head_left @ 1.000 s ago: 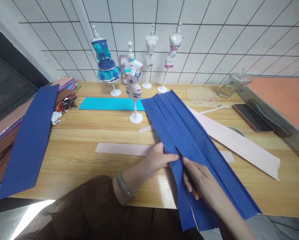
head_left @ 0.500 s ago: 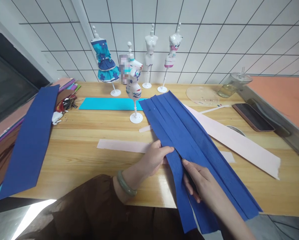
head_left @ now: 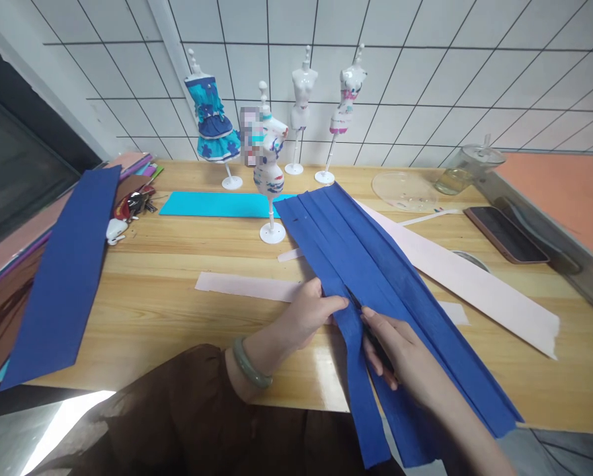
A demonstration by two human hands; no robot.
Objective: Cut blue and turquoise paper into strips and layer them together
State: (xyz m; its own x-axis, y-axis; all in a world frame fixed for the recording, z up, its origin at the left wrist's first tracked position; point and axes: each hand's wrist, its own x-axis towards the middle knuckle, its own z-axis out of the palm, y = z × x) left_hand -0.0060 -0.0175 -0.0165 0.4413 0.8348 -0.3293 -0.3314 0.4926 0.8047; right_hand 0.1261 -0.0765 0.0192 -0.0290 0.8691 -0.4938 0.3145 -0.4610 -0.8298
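Observation:
A long pleated blue sheet (head_left: pixel 375 264) lies slantwise across the table and hangs over its front edge. My left hand (head_left: pixel 312 311) pinches its left side between thumb and fingers. My right hand (head_left: pixel 393 344) is closed around a dark, thin cutting tool (head_left: pixel 354 299), probably scissors, largely hidden by the palm. Its tip lies on the blue sheet just right of my left thumb. From there a slit runs down to the near end, parting a narrow blue strip (head_left: pixel 358 383) from the wider piece.
Small white mannequins (head_left: pixel 269 178) stand at the back, one in a blue dress (head_left: pixel 211 122). A turquoise strip (head_left: pixel 211 204), pink strips (head_left: pixel 246 286), a phone (head_left: pixel 507 235), a lidded cup (head_left: pixel 467 168) and another blue sheet (head_left: pixel 65 271) lie around.
The tool's tip has moved slightly up along the blue sheet, and the slit is longer. The narrow strip stands further from the wider piece. The view has shifted slightly.

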